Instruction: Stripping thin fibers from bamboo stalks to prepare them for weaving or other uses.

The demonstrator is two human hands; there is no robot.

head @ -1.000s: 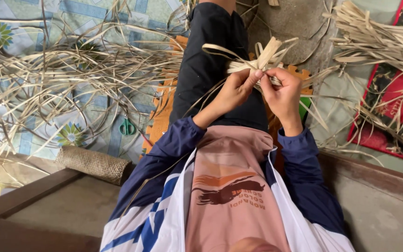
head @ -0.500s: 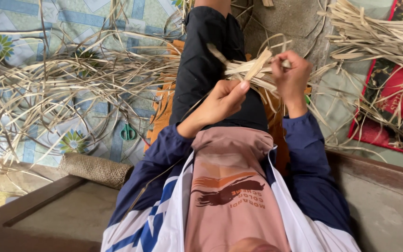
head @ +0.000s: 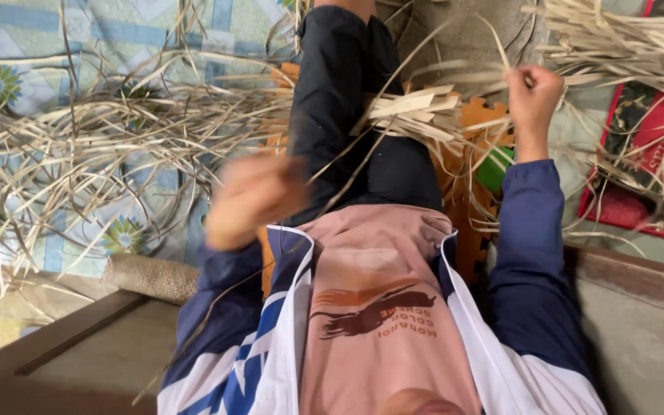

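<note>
2 hands apart, right hand [head: 532,94] clamped on straw strips [head: 416,107], left hand [head: 251,200] blurred, grip unclear

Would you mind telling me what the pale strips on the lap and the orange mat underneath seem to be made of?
The pale strips look like dried palm or similar leaf: flat, matte, straw-coloured, with frayed split ends. The right hand pinches one. The orange mat looks like foam, judging by its jigsaw-notched edge and dull, even surface, though that is uncertain.
</note>
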